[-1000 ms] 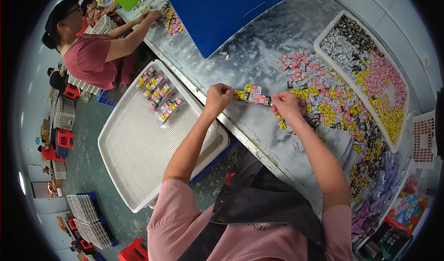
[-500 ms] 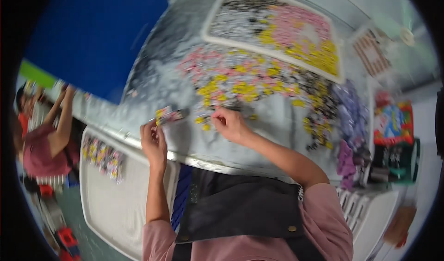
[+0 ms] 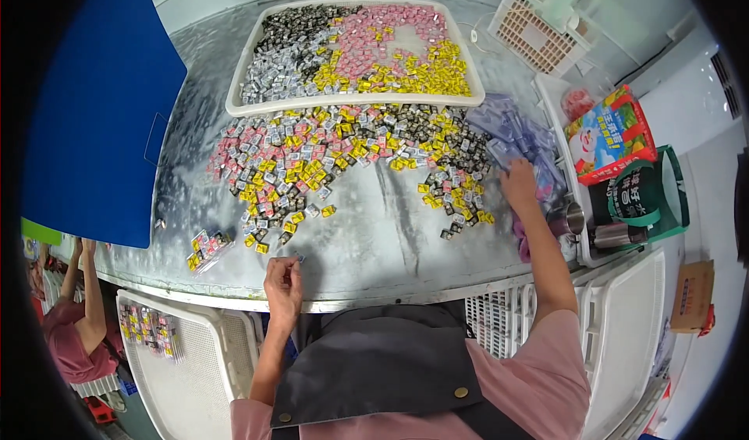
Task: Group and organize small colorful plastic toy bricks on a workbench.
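Steel table (image 3: 390, 237) bears a white tray (image 3: 257, 50) of sorted small packets (image 3: 367, 50).

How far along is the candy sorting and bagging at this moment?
Done: one filled packet lies on the table, more on the lower-left tray. In hand: right hand reaches the clear bags; left hand rests near the edge. Left: the big loose candy pile.
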The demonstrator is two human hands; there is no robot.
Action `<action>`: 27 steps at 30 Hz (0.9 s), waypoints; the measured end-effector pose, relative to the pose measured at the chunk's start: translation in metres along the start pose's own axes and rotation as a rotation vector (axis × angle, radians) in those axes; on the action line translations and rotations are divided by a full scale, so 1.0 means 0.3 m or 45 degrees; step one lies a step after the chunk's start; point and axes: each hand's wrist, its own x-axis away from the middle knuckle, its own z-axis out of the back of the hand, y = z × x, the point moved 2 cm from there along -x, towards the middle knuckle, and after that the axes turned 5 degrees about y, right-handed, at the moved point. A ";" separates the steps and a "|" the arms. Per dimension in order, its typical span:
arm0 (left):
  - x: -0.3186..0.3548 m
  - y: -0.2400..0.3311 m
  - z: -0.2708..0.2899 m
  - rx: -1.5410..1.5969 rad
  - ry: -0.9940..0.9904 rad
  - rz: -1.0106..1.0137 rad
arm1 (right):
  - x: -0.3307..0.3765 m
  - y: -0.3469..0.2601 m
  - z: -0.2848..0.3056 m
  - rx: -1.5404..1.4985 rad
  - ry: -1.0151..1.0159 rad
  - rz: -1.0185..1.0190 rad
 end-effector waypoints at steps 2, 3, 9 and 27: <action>0.013 0.023 -0.018 -0.033 -0.005 0.000 | -0.020 0.032 0.021 -0.039 -0.145 -0.009; 0.017 0.034 -0.026 -0.053 -0.023 -0.004 | -0.023 0.049 0.030 -0.060 -0.288 -0.025; 0.037 0.068 -0.064 -0.118 -0.054 0.013 | -0.080 0.139 0.003 -0.471 -0.521 0.016; 0.068 0.065 -0.101 -0.169 -0.053 -0.033 | -0.120 0.176 -0.026 -0.552 -0.632 0.007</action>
